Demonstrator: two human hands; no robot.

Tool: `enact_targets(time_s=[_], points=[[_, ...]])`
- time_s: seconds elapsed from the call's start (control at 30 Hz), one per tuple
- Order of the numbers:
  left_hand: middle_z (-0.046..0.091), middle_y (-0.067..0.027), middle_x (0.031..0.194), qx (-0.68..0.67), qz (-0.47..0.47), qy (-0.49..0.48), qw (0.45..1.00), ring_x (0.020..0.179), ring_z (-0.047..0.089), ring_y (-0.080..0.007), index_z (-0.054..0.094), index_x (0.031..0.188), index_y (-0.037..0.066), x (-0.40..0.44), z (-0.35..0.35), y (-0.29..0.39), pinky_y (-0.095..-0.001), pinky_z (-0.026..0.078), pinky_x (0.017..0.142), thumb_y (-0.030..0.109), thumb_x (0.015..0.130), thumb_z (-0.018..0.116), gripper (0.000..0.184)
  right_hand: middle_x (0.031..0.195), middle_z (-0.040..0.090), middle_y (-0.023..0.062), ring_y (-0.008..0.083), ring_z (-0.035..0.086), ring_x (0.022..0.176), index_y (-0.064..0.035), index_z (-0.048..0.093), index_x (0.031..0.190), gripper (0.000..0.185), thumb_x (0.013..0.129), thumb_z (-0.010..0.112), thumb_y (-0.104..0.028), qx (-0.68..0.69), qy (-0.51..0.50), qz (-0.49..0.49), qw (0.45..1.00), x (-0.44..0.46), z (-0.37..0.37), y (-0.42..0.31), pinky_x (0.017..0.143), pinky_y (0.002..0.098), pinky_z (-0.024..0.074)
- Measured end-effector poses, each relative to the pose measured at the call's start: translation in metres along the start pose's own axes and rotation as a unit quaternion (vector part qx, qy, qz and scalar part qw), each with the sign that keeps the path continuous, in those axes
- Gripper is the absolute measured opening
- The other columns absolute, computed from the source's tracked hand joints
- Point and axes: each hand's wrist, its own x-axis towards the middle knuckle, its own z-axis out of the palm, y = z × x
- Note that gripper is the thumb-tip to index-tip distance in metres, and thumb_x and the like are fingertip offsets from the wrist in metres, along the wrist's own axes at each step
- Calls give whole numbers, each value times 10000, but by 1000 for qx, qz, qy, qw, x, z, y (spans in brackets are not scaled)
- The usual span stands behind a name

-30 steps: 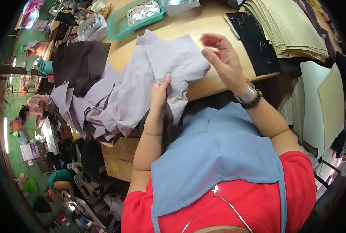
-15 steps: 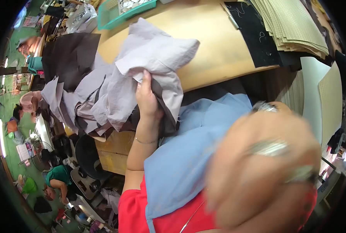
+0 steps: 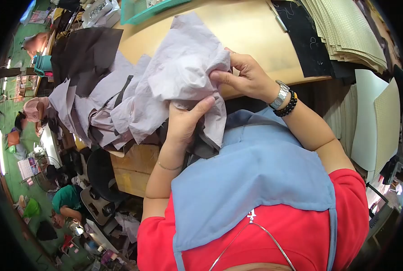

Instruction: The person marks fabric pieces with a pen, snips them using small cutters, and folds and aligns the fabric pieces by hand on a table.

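A pale lilac-grey piece of fabric [image 3: 190, 58] is raised in front of me, bunched in the middle and hanging over the table's near edge. My left hand [image 3: 183, 123] grips it from below, thumb on top and the other fingers hidden under the cloth. At its right edge my right hand [image 3: 246, 74] pinches the fabric between thumb and fingers; a watch and dark beads circle that wrist. More lilac-grey pieces with dark strips [image 3: 97, 108] lie in a loose pile to the left, joining or overlapping the held one; I cannot tell which.
Beyond the fabric is a wooden table [image 3: 255, 34] with a teal tray [image 3: 154, 12] at the back. Black material [image 3: 303, 43] and stacked cream textured sheets [image 3: 346, 36] lie right. A dark sheet [image 3: 86, 56] and cardboard box [image 3: 136, 169] are left. A person in green [image 3: 68, 198] sits lower left.
My right hand has come from close to the camera onto the fabric's right edge and now pinches it. The left hand keeps its grip, and the fabric has been turned and spread.
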Motion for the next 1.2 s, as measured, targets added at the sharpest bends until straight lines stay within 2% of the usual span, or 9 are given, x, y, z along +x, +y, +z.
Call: enact_targets(time_s=[0.2,0.4,0.47,0.57,0.63,0.73,1.03,1.17,1.2], points=[[668,-67,1130,29,3,30,999,1019,619,-145,615,1196,-19,15,-16,-2,-284,485,896,70,884,721,341,616,600,22,66,458,592,4,682,817,283,916,713,-260,99,87,136,982,-6,12,3,566,260,428],[633,-65,1178,52,-74,-18,996,1050,602,-160,566,1264,1,10,-10,1,-293,487,906,69,826,779,492,495,441,20,69,355,502,-9,538,606,453,891,740,-299,-30,106,138,984,-9,12,-1,432,316,318],[627,-66,1184,58,-71,-20,996,1051,601,-163,557,1274,8,11,-10,1,-299,488,910,58,806,793,526,495,437,18,70,348,502,-12,529,599,461,888,742,-300,-44,114,119,985,-10,12,7,432,313,319],[629,-63,1171,40,-54,-10,998,1039,603,-161,560,1267,11,11,-10,3,-305,491,906,49,793,800,532,769,610,7,46,520,719,15,629,880,246,950,668,-217,-27,67,163,984,-12,4,5,632,251,454],[633,-57,1151,29,-51,-6,998,1025,605,-158,567,1253,10,11,-8,6,-304,493,896,59,801,794,509,775,616,-2,42,523,721,15,636,889,232,955,663,-206,11,74,164,984,-11,6,4,632,244,452],[637,-43,1121,16,-42,-3,999,1001,604,-148,584,1233,15,14,-4,5,-296,493,870,81,815,785,468,522,467,-16,49,363,515,-11,562,639,401,910,724,-259,50,132,100,985,-9,13,14,436,287,318],[633,-31,1113,87,15,-13,996,1006,584,-117,606,1194,8,26,4,-2,-272,460,884,62,879,710,336,654,606,-32,20,474,612,10,687,812,246,942,683,-199,112,106,96,983,-10,6,2,522,244,401],[631,-31,1087,116,36,-29,992,981,585,-112,602,1164,6,25,6,1,-260,467,853,65,923,663,256,871,666,-9,29,561,764,-16,675,1020,207,970,650,-216,234,127,88,960,-8,3,-15,690,197,464],[632,-28,1079,118,21,-22,993,972,585,-111,600,1167,6,24,12,9,-263,469,849,70,927,664,257,1086,651,17,72,574,958,-45,617,1156,390,996,578,-399,198,84,93,972,-12,-11,-1,873,244,452]])
